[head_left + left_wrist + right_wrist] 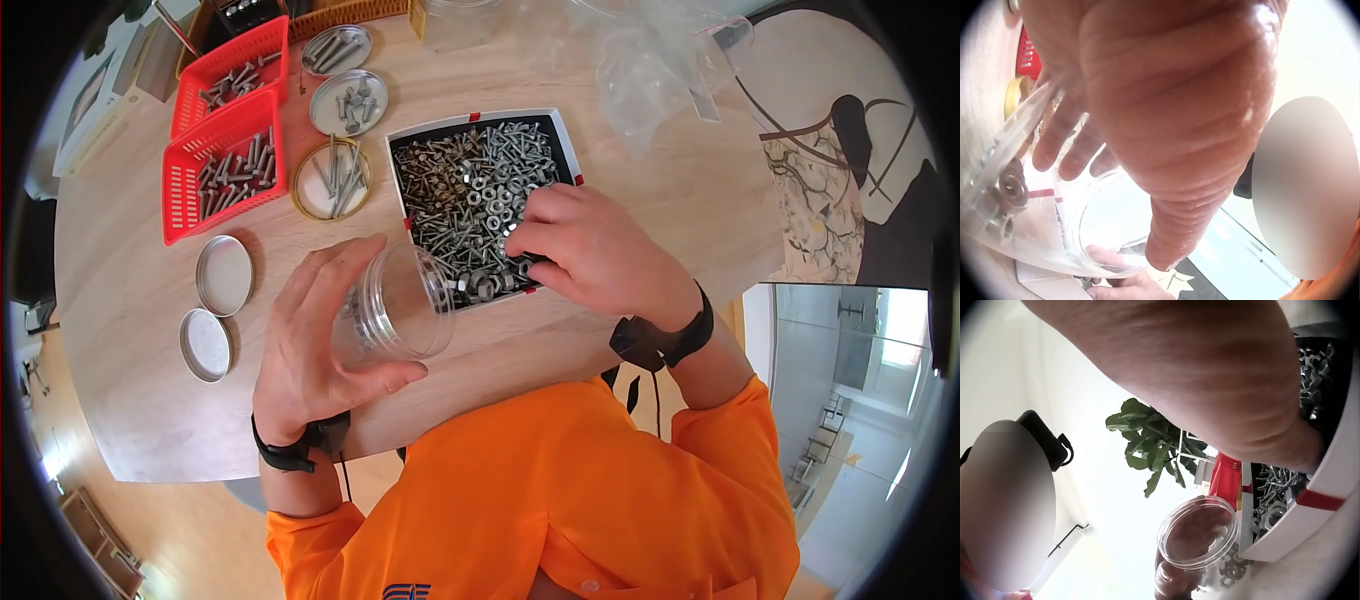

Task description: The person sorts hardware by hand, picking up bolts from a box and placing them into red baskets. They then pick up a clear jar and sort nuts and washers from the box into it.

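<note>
Tilted toward the box, a clear plastic jar (405, 305) with metal nuts (1233, 569) inside is held by my left hand (318, 335), thumb below its side and fingers beyond. My right hand (600, 250) reaches into the white-edged box (395, 180), fingers bent down among the loose nuts (494, 207); whether they grip any is hidden. Screws (520, 150) and brass-coloured screws (430, 165) fill the box's far part, with larger nuts (485, 287) at its near edge. The left wrist view shows the jar's round mouth (1113, 219) facing my right hand (1132, 289).
Two red baskets (180, 200) of bolts stand at the left, beside three round dishes (318, 112) holding bolts. Two empty round lids (225, 275) lie nearer. Clear plastic bags (640, 80) are at the back right, and a patterned mat (820, 200) lies at the right.
</note>
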A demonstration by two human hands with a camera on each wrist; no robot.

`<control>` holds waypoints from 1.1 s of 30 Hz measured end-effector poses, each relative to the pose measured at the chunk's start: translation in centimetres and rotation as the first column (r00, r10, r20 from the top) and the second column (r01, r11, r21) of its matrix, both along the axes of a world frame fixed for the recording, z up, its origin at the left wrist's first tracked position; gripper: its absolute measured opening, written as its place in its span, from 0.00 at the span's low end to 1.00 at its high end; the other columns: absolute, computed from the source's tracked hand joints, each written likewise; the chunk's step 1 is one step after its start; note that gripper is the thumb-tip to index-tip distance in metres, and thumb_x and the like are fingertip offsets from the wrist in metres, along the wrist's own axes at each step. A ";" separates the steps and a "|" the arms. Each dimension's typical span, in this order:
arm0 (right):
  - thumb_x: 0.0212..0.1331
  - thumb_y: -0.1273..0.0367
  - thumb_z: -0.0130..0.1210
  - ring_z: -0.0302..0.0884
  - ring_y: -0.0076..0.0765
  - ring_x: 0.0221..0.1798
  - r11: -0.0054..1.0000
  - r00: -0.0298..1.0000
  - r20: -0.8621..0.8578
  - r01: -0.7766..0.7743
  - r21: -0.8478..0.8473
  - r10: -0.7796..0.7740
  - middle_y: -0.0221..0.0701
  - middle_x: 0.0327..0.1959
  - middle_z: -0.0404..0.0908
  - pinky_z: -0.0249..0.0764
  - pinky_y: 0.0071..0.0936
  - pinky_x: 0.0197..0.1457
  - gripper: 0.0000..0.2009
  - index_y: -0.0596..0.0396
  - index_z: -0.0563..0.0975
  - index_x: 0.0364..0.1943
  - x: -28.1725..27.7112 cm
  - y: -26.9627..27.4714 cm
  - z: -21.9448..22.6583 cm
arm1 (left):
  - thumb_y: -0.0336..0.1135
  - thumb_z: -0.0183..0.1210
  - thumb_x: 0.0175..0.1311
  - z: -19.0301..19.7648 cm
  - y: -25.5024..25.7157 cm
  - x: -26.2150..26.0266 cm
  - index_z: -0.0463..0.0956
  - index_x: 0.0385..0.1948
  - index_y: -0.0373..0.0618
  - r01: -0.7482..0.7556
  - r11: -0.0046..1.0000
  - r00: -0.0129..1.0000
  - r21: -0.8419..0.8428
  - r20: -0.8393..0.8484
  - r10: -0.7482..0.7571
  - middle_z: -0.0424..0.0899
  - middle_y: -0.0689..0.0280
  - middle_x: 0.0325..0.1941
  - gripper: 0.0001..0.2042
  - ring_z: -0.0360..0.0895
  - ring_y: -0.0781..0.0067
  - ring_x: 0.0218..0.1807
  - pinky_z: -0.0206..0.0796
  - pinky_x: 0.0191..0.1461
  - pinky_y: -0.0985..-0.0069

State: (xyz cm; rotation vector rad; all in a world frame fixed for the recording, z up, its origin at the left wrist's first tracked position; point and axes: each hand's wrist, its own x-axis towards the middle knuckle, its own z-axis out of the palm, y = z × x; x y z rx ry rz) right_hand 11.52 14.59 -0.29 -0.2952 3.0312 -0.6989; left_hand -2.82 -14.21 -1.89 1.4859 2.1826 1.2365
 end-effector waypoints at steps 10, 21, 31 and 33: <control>0.54 0.73 0.64 0.76 0.46 0.43 0.998 0.997 0.067 0.036 -0.059 -0.032 0.33 0.35 0.76 0.73 0.42 0.45 0.04 0.53 0.81 0.33 -0.2 0.0 0.1 | 0.56 0.82 0.38 0.1 -0.1 -0.1 0.74 0.64 0.36 0.003 1.000 1.000 0.007 0.015 -0.003 0.83 0.49 0.57 0.49 0.81 0.45 0.57 0.74 0.60 0.58; 0.57 0.74 0.63 0.79 0.43 0.38 0.967 0.999 -0.044 0.012 -0.254 -0.023 0.32 0.35 0.78 0.76 0.39 0.41 0.02 0.54 0.82 0.34 -0.9 -2.2 1.7 | 0.55 0.82 0.38 0.1 -0.2 0.0 0.74 0.64 0.36 0.004 1.000 1.000 -0.004 0.028 -0.004 0.83 0.50 0.57 0.48 0.80 0.45 0.57 0.73 0.60 0.58; 0.56 0.67 0.65 0.82 0.46 0.39 0.963 0.940 0.221 0.270 -0.012 -0.261 0.33 0.32 0.80 0.77 0.42 0.40 0.06 0.54 0.82 0.28 0.0 -2.5 1.1 | 0.55 0.82 0.39 0.1 -0.1 -0.1 0.74 0.64 0.36 0.020 1.000 1.000 0.014 0.015 -0.021 0.83 0.50 0.57 0.48 0.80 0.46 0.56 0.73 0.59 0.58; 0.58 0.68 0.64 0.82 0.46 0.39 0.946 0.945 0.216 0.282 -0.158 -0.245 0.33 0.32 0.80 0.77 0.41 0.40 0.06 0.55 0.82 0.31 -0.1 -2.6 1.8 | 0.55 0.82 0.39 0.0 -0.1 -0.1 0.74 0.64 0.36 0.017 1.000 1.000 0.015 0.012 -0.017 0.83 0.50 0.57 0.48 0.81 0.46 0.56 0.73 0.59 0.58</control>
